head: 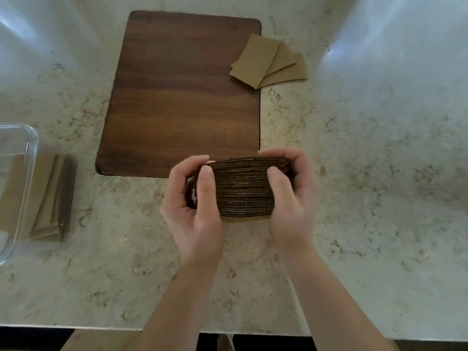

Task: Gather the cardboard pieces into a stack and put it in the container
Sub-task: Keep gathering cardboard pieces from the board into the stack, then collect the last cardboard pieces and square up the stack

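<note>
A thick stack of brown corrugated cardboard pieces [243, 190] is held just above the counter, its ribbed edges facing me. My left hand [196, 209] grips its left end and my right hand [291, 198] grips its right end, thumbs on the near face. Three loose cardboard pieces [268, 62] lie fanned out at the far right corner of the wooden board. A clear container [27, 158] stands at the left edge, with more cardboard pieces [48, 198] seen through its wall.
A dark wooden board [182, 92] lies on the marble counter [367, 173] beyond my hands. The counter's front edge [101, 328] runs along the bottom of the view.
</note>
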Available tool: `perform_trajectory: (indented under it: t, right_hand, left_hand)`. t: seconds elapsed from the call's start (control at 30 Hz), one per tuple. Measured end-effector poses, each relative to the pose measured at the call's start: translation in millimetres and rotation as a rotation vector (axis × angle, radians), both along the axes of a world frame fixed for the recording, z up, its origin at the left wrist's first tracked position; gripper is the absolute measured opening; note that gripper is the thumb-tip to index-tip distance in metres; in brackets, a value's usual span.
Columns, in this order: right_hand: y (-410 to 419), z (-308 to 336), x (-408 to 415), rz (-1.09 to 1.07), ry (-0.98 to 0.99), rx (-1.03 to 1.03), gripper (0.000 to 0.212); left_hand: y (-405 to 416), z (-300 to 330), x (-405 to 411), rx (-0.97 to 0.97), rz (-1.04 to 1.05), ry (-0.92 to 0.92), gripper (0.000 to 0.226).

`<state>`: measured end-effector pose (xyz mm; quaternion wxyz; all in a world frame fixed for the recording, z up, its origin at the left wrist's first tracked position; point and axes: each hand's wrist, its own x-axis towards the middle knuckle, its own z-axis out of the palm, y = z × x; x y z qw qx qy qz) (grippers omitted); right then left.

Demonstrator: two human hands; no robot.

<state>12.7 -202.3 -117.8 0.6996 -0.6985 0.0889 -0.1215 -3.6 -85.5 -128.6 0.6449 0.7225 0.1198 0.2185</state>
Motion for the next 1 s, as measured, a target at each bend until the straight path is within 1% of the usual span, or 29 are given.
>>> perform_trajectory:
  t: [0.1, 0.17, 0.2, 0.27, 0.3, 0.37, 0.47, 0.6, 0.77, 0.9, 1.0]
  right_hand:
    - [-18.2, -3.7, -6.6, 0.117, 0.022, -0.007, 0.037]
    - [-24.5, -5.9, -12.2, 0.176, 0.023, -0.023, 0.048]
    - [-22.8, -6.5, -14.0, 0.184, 0.013, -0.062, 0.048]
    - [-12.5, -6.7, -12.5, 0.125, 0.016, -0.114, 0.034]
    - [-5.8, -5.7, -9.7, 0.068, 0.045, -0.095, 0.025]
    - [4.2, -1.4, -4.2, -0.014, 0.133, -0.020, 0.019]
    - [6.8, 2.6, 3.4, -0.035, 0.186, 0.048, 0.017]
    - [4.7, 3.4, 8.5, -0.040, 0.144, 0.081, 0.019]
    - [3.5, -5.4, 6.0, -0.046, 0.121, -0.045, 0.017]
    - [2.5, -5.8, 3.9, -0.019, 0.124, -0.028, 0.016]
    - [-7.5, -4.6, 2.9, 0.084, 0.154, -0.039, 0.016]
  left_hand:
    - [10.5, -6.6, -7.2, 0.029, -0.071, 0.045, 0.031]
    - [13.2, -9.6, -10.3, 0.041, -0.121, 0.047, 0.036]
    - [12.1, -8.6, -10.7, 0.035, -0.136, 0.049, 0.034]
    - [4.6, -4.0, -5.6, -0.013, -0.087, 0.102, 0.025]
    - [-0.1, -2.0, -1.5, -0.040, -0.040, 0.149, 0.020]
    - [-6.5, 1.0, 5.5, -0.044, 0.034, 0.239, 0.016]
    - [-7.0, 7.5, 13.4, -0.017, 0.074, 0.265, 0.015]
    - [-8.1, 12.3, 17.6, 0.021, 0.082, 0.220, 0.015]
    - [-9.5, 3.4, 9.7, 0.044, 0.071, 0.250, 0.018]
    - [-7.4, 1.6, 10.2, -0.012, 0.064, 0.292, 0.020]
    - [-5.5, -1.9, 9.3, -0.033, 0.032, 0.297, 0.022]
